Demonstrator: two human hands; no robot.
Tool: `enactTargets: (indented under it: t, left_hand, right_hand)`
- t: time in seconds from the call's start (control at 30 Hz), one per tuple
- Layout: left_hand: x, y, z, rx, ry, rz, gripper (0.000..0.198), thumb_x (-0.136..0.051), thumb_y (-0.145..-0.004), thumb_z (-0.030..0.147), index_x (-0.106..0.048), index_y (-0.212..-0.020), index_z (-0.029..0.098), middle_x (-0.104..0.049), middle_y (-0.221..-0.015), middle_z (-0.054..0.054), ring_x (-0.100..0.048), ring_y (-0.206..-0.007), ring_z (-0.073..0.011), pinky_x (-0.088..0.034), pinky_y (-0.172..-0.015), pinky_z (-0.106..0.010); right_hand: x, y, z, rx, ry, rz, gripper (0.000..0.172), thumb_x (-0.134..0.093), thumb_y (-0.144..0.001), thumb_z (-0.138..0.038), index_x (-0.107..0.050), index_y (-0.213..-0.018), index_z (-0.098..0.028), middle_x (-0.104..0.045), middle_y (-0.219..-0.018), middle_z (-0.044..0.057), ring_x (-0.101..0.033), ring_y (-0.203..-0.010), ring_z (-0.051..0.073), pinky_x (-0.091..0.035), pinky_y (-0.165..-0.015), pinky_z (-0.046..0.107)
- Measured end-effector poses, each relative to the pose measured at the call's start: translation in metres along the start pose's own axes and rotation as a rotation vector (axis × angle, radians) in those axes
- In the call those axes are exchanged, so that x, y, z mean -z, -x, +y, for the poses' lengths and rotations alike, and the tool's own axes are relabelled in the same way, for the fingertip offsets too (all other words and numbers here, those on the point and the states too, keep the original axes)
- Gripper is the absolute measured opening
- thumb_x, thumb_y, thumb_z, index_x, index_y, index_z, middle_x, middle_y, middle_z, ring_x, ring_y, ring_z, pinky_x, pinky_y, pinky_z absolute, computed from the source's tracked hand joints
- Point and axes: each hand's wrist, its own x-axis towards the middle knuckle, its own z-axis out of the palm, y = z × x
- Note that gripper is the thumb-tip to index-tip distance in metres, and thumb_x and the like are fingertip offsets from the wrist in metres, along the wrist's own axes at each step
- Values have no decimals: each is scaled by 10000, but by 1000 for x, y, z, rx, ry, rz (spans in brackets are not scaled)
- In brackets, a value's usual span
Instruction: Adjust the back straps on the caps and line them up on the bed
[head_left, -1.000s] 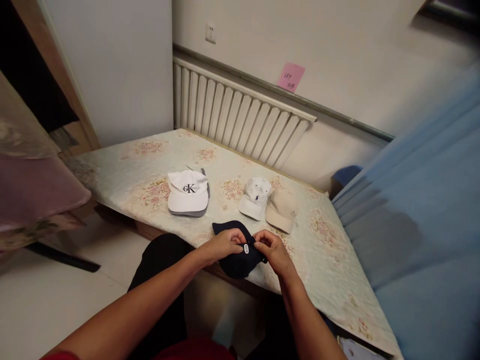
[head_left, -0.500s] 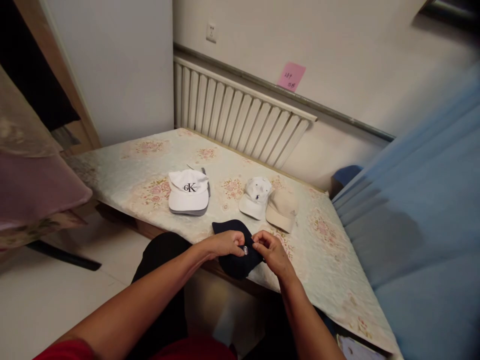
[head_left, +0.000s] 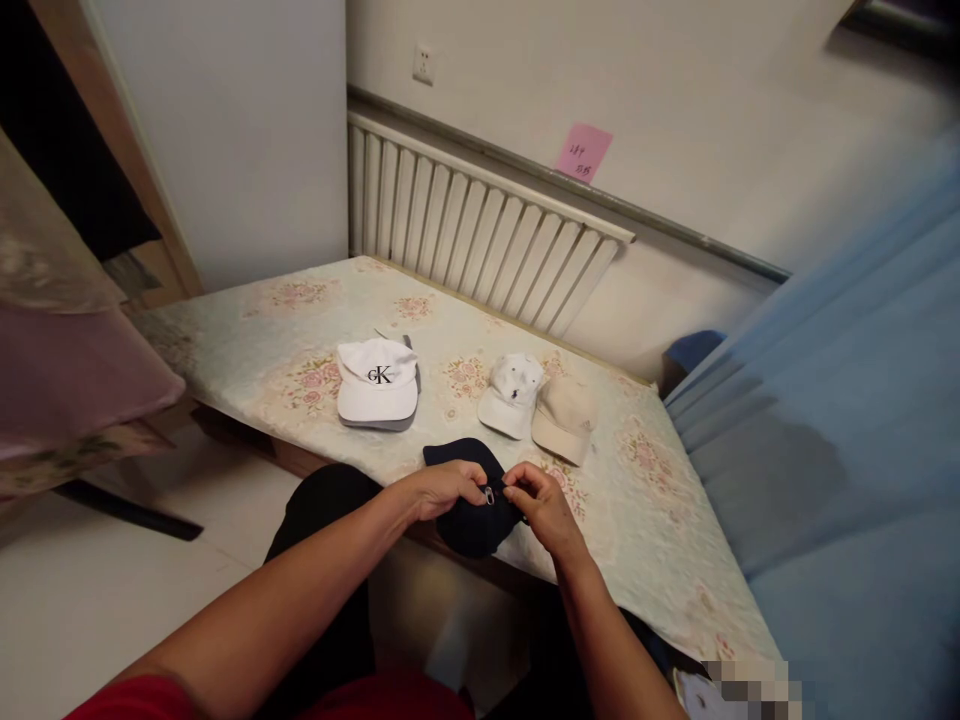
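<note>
A dark navy baseball cap (head_left: 474, 525) is held at the near edge of the floral-covered surface. My left hand (head_left: 446, 488) grips it, thumb beside a small metal buckle (head_left: 490, 496) on the cap's strap. At the buckle's right, my right hand (head_left: 546, 510) pinches the strap end between thumb and fingers; the strap itself is mostly hidden. Beyond my hands lie a white cap with a small dark logo (head_left: 511, 393) and a beige cap (head_left: 566, 415), side by side. Farther left, a white cap with black lettering (head_left: 377, 385) rests on a grey cap (head_left: 401, 425).
The floral-covered surface (head_left: 315, 330) runs back to a white radiator (head_left: 465, 215) on the wall. A blue curtain (head_left: 840, 430) hangs along the right. Fabric (head_left: 82, 370) hangs at the left. A pixelated patch covers part of the lower right corner.
The metal buckle has turned slightly and shows more clearly beside my left thumb. Both hands stay on the navy cap with only tiny shifts; the other caps have not moved.
</note>
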Motion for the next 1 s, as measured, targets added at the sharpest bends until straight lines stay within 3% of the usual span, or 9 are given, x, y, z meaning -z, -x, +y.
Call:
enactTargets:
  t: [0.13, 0.33, 0.8, 1.0]
  left_hand:
    - [-1, 0, 0, 25, 209, -28, 190, -680, -536, 192, -534, -649, 148, -546, -595, 30, -493, -554, -99, -334, -545, -223]
    - [-5, -4, -3, 76, 364, 32, 191, -665, -492, 131, -522, -616, 151, -559, -572, 33, -521, -549, -108, -368, -559, -234]
    - [-12, -8, -11, 27, 330, 121, 213, -535, -467, 30, -445, -598, 171, -448, -483, 76, -439, -458, -78, -288, -470, -191]
    - [-14, -6, -13, -8, 322, 129, 231, -547, -472, 23, -501, -653, 159, -496, -539, 64, -497, -526, -92, -329, -520, -196]
  right_hand:
    - [-1, 0, 1, 1, -21, -16, 20, -586, -722, -210, -569, -731, -204, -510, -625, -45, -416, -573, 101, -309, -536, 231]
    - [-2, 1, -2, 5, -33, -29, 50, -593, -733, -234, -601, -773, -206, -521, -639, -41, -460, -616, 110, -345, -584, 236]
    - [-11, -1, 2, -68, -133, 4, 124, -690, -653, -254, -595, -712, -200, -553, -641, -40, -480, -587, 104, -349, -547, 230]
    - [-8, 0, -3, -77, -72, -20, 105, -663, -665, -239, -644, -761, -200, -586, -657, -30, -512, -617, 119, -370, -588, 246]
